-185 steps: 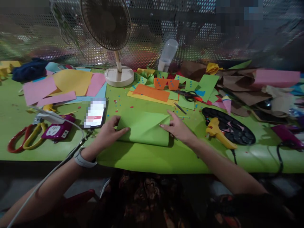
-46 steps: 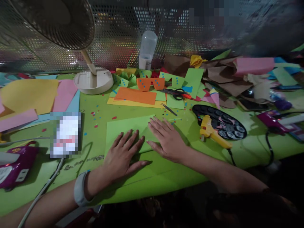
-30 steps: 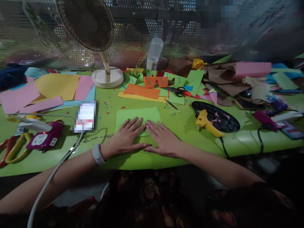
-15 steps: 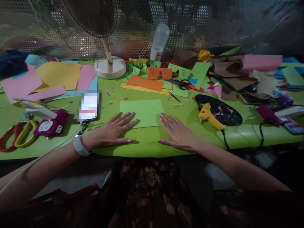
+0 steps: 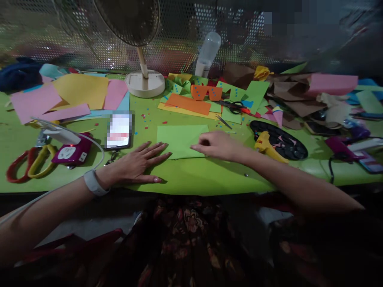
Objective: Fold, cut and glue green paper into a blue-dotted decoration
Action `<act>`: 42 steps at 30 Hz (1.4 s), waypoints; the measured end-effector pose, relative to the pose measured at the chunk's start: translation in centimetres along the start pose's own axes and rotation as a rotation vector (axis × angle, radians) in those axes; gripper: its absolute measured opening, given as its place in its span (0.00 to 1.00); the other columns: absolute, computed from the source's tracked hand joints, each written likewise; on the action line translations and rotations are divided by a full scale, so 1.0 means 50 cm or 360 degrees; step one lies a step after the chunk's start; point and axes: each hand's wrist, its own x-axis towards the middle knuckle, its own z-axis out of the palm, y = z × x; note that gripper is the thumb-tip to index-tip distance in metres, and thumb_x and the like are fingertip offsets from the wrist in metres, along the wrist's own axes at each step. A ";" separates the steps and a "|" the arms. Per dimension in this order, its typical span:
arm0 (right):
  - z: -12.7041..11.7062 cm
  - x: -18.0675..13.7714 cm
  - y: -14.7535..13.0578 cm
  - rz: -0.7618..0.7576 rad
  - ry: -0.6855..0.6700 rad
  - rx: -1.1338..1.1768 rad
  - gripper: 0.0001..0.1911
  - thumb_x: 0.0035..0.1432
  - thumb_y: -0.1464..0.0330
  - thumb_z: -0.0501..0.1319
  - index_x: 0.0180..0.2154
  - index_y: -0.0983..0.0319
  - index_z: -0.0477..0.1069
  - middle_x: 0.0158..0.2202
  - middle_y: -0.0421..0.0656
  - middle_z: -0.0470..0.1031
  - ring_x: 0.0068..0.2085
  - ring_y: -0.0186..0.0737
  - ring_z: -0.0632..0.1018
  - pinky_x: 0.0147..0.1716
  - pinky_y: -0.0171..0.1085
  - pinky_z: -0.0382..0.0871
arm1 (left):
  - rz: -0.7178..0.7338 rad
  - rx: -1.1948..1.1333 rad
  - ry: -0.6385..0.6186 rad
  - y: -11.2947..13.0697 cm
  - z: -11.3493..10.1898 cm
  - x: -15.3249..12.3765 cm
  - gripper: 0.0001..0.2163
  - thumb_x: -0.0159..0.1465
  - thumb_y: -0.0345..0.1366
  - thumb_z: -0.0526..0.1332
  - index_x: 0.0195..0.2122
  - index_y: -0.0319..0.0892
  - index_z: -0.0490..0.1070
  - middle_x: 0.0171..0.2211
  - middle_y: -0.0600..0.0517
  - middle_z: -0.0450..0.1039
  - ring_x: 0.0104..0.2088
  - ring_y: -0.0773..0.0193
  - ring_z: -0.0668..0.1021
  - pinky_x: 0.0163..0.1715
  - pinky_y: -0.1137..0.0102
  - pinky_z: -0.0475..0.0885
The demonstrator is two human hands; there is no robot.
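Observation:
A light green paper sheet point(image 5: 179, 141) lies flat at the front middle of the table. My left hand point(image 5: 140, 162) rests flat and open at its left edge, fingers spread, fingertips on or right beside the paper. Over the right end of the sheet, my right hand point(image 5: 217, 145) is closed, its fingers curled and its thumb pointing left. That hand covers the sheet's right edge, and whatever its fingers may hold is hidden.
Left are a phone point(image 5: 119, 129), a magenta power adapter point(image 5: 72, 151) and red-yellow-handled cutters point(image 5: 30, 163). Behind stand a fan point(image 5: 145, 84), orange paper glasses point(image 5: 206, 92) and black scissors point(image 5: 235, 107). A yellow glue gun point(image 5: 267, 146) lies on a black palette point(image 5: 295, 147).
My right hand has gone from lying flat with fingers spread to a closed shape over the paper's right end. The left hand stays flat. The whole view has shifted slightly.

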 end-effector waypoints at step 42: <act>0.023 0.068 0.038 0.0403 -0.0838 0.0659 0.21 0.59 0.57 0.66 0.22 0.65 0.68 0.20 0.42 0.75 0.23 0.32 0.77 0.18 0.29 0.59 | -0.0886 -0.1343 -0.0393 0.067 -0.087 0.199 0.22 0.56 0.57 0.64 0.23 0.41 0.70 0.20 0.49 0.75 0.20 0.63 0.76 0.23 0.69 0.67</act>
